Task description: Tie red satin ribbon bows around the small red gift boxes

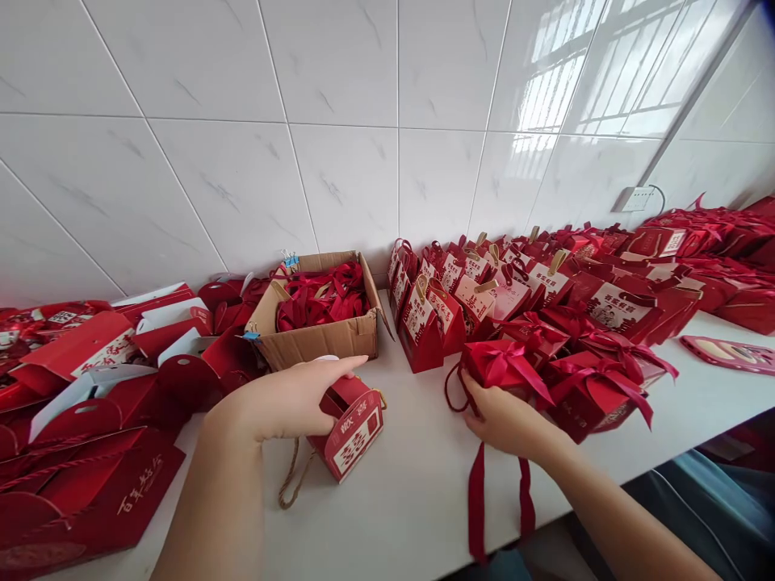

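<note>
My left hand (303,399) is closed over the top of a small red gift box (357,436) with white and gold Chinese lettering, tilted above the white table. A loop of tan twine (291,484) hangs from the box's left side, and a bit of gold cord shows at its right. My right hand (496,411) has its fingers closed on a dark red ribbon (477,508), which loops by the fingertips and trails in two lengths below the wrist. The fingers are right against a bow-tied red box (493,363); whether they grip it too is hidden.
A cardboard box (320,343) of loose red ribbons stands by the tiled wall, with blue-and-silver clips on its rim. Open red boxes (121,403) crowd the left. Upright handled gift boxes (421,327) fill the back right. A phone (730,355) lies near the front edge.
</note>
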The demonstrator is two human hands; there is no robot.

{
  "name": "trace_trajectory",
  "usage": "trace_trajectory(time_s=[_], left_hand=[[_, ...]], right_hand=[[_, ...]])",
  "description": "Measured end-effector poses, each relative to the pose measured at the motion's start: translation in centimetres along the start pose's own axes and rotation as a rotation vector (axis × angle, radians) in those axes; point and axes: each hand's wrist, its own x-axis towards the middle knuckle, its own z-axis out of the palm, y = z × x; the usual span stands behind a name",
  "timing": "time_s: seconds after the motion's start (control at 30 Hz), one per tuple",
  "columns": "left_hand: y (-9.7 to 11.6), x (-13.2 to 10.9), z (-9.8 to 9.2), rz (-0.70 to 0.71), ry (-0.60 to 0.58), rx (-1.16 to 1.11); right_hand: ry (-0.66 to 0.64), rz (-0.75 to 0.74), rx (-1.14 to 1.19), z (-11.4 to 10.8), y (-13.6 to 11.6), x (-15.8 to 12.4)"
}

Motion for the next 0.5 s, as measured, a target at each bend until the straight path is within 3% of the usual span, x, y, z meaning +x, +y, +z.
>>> trace_trajectory(time_s=[0.23, 0.5], left_hand=[[-0.2, 0.2, 0.0, -0.02, -0.006, -0.007], [-0.5, 0.2, 0.1, -0.023, -0.004, -0.044]], right_hand=[[-0.007, -0.085, -0.08, -0.5, 2.7, 1.8], [0.176, 0.06, -0.172, 0.7, 2.8, -0.3]])
